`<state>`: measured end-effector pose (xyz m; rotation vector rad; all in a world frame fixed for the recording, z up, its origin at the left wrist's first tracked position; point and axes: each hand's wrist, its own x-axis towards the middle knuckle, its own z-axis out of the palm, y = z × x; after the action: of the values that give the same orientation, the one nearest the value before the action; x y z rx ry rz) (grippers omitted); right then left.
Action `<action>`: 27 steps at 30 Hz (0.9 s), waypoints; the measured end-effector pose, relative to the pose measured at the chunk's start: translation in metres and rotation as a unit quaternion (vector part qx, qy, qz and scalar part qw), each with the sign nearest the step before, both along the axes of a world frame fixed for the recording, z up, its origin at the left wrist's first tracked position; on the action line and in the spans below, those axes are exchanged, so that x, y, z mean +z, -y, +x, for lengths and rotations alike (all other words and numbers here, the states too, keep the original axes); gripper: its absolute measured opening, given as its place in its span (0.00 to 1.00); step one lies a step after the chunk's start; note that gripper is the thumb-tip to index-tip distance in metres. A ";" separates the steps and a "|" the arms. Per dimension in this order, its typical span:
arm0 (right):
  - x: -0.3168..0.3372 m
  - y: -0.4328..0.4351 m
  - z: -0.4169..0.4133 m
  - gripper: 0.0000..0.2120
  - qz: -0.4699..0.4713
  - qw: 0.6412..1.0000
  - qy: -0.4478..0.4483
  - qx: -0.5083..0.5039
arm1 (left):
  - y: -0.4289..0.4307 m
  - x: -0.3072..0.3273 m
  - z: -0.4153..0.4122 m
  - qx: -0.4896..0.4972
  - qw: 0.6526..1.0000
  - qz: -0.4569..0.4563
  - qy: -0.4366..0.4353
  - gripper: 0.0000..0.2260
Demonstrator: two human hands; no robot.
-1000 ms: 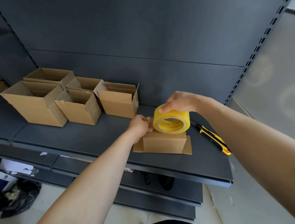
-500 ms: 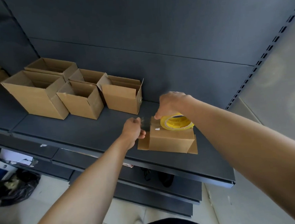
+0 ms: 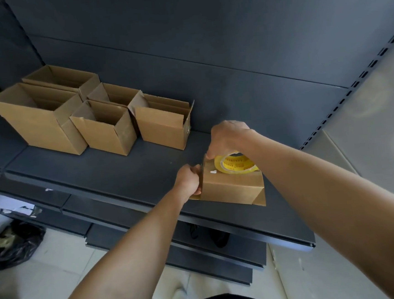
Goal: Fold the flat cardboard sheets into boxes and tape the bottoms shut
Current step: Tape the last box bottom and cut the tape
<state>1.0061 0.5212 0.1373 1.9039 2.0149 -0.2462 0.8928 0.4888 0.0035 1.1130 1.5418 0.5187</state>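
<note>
Two grips engaged | left grip [image 3: 188, 180] pinched on tape strip [image 3: 202, 170] | right grip [image 3: 228, 137] closed round yellow tape roll [image 3: 236, 163], upturned cardboard box [image 3: 232, 186] directly beneath | risk: strip laid skewed, seam missed, if box is dragged along shelf [image 3: 121, 170].

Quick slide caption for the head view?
Right hand holds yellow tape roll on upturned box; left hand pinches tape end at its side.

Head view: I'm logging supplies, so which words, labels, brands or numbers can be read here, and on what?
Tape roll: dark print around the yellow inner core, too blurred to read.
Box under it: a small white patch on top, no legible text.
Open boxes: no print visible.
Nothing can be quoted.
</note>
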 end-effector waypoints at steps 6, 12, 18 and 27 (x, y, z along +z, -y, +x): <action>-0.001 0.000 0.001 0.16 0.015 1.000 -0.019 -0.018 | -0.001 -0.005 0.005 -0.002 0.999 0.010 -0.045 0.14; 0.000 0.001 0.002 0.16 0.024 0.999 -0.032 -0.028 | 0.006 -0.009 0.000 0.013 0.999 -0.029 -0.040 0.10; 0.000 0.002 0.002 0.15 0.021 0.999 -0.034 -0.034 | 0.000 -0.002 -0.005 0.059 0.994 0.086 -0.034 0.06; -0.002 -0.001 0.004 0.19 0.026 0.999 -0.026 -0.015 | -0.001 0.020 0.030 0.013 0.987 0.104 0.126 0.12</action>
<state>1.0102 0.5219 0.1357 1.9803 2.0461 -0.2576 0.9228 0.4893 0.0231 1.1364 1.3048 0.8211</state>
